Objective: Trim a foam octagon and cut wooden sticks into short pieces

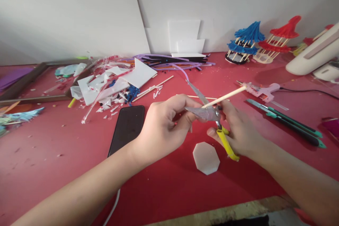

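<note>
My right hand [235,127] grips a pair of scissors [208,113] with yellow handles, its blades spread apart and pointing left. Between the blades lies a pale wooden stick [225,96], slanting up to the right. The fingers of my left hand [169,123] are pinched at the stick's lower end, partly hidden behind the lower blade. Below the scissors, a pale octagonal piece [206,158] rests flat on the red table [164,187]. A dark phone [127,127] lies beside my left wrist, partly covered by it.
White scraps [106,84] and purple and black pipe cleaners [172,61] are heaped at the back. On the right lie a pink glue gun [265,91] and a utility knife [286,120]. Behind them stand a blue-roofed model [245,42] and a red-roofed model [278,39].
</note>
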Motion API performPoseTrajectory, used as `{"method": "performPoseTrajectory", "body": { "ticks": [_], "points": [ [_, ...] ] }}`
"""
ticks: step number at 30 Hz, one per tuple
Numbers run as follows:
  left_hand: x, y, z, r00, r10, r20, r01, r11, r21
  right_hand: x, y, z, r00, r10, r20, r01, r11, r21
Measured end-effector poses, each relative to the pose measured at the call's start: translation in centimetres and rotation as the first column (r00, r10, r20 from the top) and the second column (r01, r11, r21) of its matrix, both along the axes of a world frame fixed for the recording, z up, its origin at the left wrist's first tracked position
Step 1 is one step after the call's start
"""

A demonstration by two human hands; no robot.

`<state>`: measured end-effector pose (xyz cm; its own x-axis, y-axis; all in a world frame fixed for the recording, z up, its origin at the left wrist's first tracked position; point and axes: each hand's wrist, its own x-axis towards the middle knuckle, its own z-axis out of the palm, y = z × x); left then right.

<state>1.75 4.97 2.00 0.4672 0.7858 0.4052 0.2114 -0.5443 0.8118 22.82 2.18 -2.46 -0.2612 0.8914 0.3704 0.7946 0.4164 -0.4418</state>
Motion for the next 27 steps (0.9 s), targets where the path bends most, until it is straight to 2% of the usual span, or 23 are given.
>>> {"method": "performPoseTrajectory", "body": {
  "ticks": [10,27],
  "points": [
    [-0.16,0.1,-0.26,0.999,0.02,-0.035,-0.017,0.995,0.094,-0.09,-0.03,0.26,0.999,-0.024,0.038,0.022,0.999,0.038],
    [0.3,0.16,-0.09,0.999,0.022,0.025,-0.024,0.997,0.071,0.19,-0.06,0.33,0.997,-0.072,0.019,0.071,0.995,0.071]
  ]
}}
